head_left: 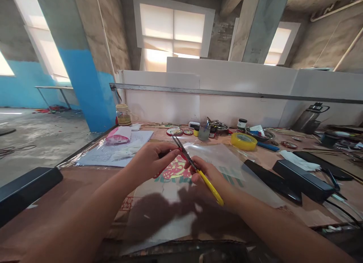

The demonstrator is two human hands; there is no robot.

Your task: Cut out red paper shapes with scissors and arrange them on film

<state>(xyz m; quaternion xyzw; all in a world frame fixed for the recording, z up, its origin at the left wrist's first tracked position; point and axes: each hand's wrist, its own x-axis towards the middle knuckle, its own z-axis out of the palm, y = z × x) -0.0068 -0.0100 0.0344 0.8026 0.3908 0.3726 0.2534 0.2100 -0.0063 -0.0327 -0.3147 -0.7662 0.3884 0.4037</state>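
My left hand (159, 157) is above the work surface, its thumb and forefinger pinched on a small red piece of paper (181, 151). My right hand (205, 170) grips a pair of yellow-handled scissors (210, 187) around the middle. The metal blades point up and away from me, slightly apart at the tips, and cross beside the red piece. Beneath my hands lies a red and yellow patterned paper cutout (177, 168), partly covered by my fingers. It rests over a sheet with green shapes.
At left are drawn-on sheets (93, 153) and a jar (123, 115). A yellow tape roll (244, 141), a cup with tools (204, 132) and small tins stand behind. Right are a black box (302, 180) with cables and a bottle (307, 117). A dark box (28, 191) is at near left.
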